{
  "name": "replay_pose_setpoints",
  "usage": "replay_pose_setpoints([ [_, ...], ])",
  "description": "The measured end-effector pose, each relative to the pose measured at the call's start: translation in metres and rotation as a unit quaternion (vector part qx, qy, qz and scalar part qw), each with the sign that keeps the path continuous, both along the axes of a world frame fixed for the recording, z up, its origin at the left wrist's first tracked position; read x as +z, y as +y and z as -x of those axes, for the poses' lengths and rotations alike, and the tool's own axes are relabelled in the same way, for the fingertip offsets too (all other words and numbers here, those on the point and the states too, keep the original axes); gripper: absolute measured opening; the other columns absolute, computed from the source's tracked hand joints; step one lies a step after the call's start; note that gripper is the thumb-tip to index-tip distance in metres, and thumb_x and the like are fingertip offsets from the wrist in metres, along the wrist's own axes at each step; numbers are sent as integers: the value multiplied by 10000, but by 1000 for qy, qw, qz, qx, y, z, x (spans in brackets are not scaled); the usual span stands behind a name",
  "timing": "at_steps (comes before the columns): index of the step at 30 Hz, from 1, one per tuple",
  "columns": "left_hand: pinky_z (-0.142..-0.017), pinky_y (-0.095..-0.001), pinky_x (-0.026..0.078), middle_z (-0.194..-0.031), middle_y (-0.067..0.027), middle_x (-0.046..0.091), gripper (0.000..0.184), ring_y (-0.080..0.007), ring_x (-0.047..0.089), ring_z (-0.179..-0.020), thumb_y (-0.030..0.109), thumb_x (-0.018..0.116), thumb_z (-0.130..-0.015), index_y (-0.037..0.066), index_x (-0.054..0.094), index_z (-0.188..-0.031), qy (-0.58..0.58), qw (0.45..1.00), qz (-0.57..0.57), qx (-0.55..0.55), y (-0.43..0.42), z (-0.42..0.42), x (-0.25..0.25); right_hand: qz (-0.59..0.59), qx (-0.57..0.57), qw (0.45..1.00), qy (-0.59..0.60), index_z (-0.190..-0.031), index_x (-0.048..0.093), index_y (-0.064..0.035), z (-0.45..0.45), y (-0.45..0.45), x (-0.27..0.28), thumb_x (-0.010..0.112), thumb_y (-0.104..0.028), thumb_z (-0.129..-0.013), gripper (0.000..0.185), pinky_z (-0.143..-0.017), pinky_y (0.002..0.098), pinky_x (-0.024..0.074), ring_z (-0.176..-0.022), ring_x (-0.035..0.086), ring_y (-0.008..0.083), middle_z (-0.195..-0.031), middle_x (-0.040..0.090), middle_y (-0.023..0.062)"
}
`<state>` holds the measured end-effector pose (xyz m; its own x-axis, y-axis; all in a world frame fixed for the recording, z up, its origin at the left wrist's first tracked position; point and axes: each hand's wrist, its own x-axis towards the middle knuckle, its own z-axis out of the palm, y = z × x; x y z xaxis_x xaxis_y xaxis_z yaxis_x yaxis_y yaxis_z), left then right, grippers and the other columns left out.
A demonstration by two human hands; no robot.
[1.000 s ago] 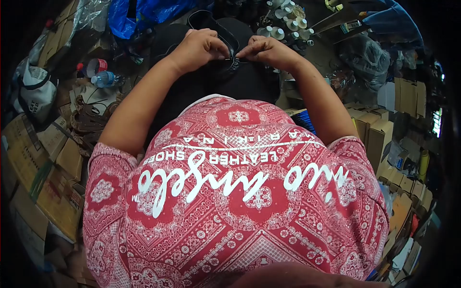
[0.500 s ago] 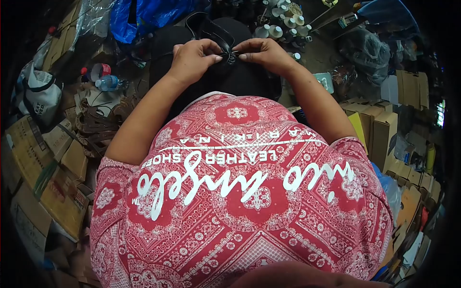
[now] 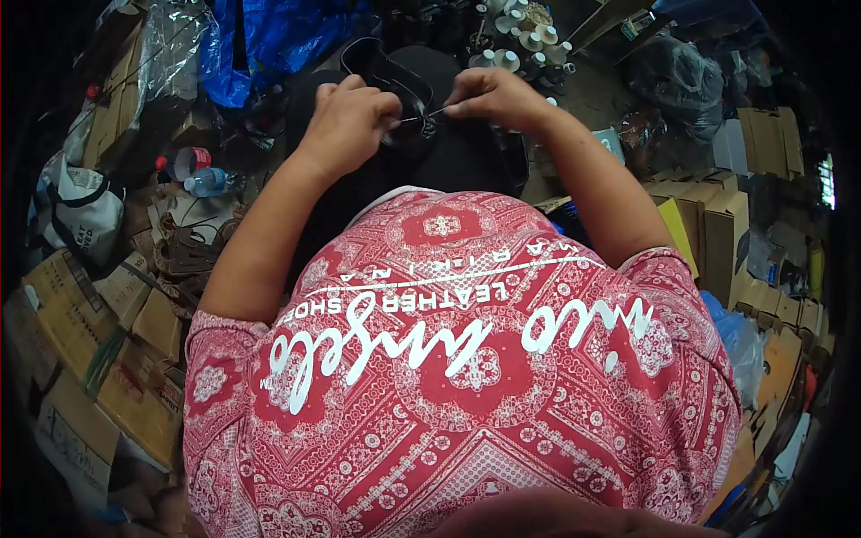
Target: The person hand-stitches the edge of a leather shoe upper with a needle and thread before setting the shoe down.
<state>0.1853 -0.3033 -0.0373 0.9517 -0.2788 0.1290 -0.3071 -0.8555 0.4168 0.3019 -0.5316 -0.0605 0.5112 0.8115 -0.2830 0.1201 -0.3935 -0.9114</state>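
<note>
While the left grip (image 3: 346, 124) and right grip (image 3: 499, 97) pinch thin strands (image 3: 409, 119) at its near end, the black strap (image 3: 416, 82) lies over the dark lap (image 3: 448, 163), seemingly light, supple, best held there.

Patterned red-and-white cloth shirt (image 3: 466, 359), matt. Black strap (image 3: 408, 76), smooth with a slight gloss. Crinkled, shiny blue plastic sheet (image 3: 296, 31). Matt brown cardboard boxes (image 3: 722, 229). Clear, glossy plastic bottle (image 3: 206, 183).
</note>
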Motion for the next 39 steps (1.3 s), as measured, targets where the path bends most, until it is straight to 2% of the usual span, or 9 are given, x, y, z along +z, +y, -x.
replay_pose_setpoints([
  [3,-786,-384,396,-777,-86,628,60,-265,561,-839,80,626,-810,87,618,-870,89,994,48,39,-3,9,0,16,-35,995,92,-920,668,-62,1,-10,-12,737,-172,-798,178,-750,227,451,-815,561,59,-846,614,-15],
  [7,-726,-381,462,-841,-137,647,107,-303,604,-848,60,601,-826,36,596,-930,194,967,146,81,-9,2,-1,-30,-44,997,-59,-919,663,-90,12,-14,-3,741,-191,-795,178,-804,222,413,-886,480,72,-948,473,-20],
  [11,-768,-392,457,-864,-134,659,105,-307,620,-875,80,582,-841,48,602,-939,149,977,136,63,-14,0,-6,7,-24,998,-55,-931,633,-71,11,-36,-3,711,-210,-827,190,-790,229,415,-851,506,74,-925,513,-18],
  [14,-792,-418,441,-854,-124,657,103,-310,612,-873,106,555,-859,61,608,-935,104,994,38,-1,-13,-2,1,-43,-70,992,94,-938,592,-54,13,-45,18,651,-232,-882,196,-764,237,411,-830,507,50,-842,558,-46],
  [18,-784,-438,411,-828,-110,643,105,-314,587,-847,124,527,-867,76,607,-914,73,996,-6,-44,-14,-5,4,4,-92,974,-206,-930,629,-32,-14,-25,8,671,-252,-830,246,-731,301,472,-818,596,184,-857,608,92],
  [21,-778,-431,397,-816,-109,630,102,-313,574,-850,128,523,-866,84,601,-914,58,997,-12,-44,-12,-2,3,168,-84,894,-407,-946,665,-92,-22,-18,-23,659,-271,-827,215,-803,351,489,-935,606,292,-994,597,107],
  [25,-760,-434,396,-812,-89,645,115,-286,594,-862,144,511,-861,108,610,-908,61,997,-15,-40,-10,-1,-3,60,-24,938,-341,-941,664,-106,-1,-9,37,641,-275,-833,202,-842,418,462,-932,608,289,-949,623,91],
  [30,-751,-425,396,-807,-90,634,97,-287,599,-842,145,511,-862,122,590,-912,31,998,-1,-59,-4,-3,-10,176,205,820,-504,-875,573,-122,27,21,50,583,-159,-795,89,-867,394,374,-916,602,242,-855,631,47],
  [39,-764,-385,373,-787,-87,593,86,-283,571,-820,96,537,-846,128,562,-922,33,998,8,-43,-3,6,-11,160,148,865,-451,-901,566,-122,37,17,35,542,-163,-872,55,-871,410,363,-906,604,247,-822,629,54],
])
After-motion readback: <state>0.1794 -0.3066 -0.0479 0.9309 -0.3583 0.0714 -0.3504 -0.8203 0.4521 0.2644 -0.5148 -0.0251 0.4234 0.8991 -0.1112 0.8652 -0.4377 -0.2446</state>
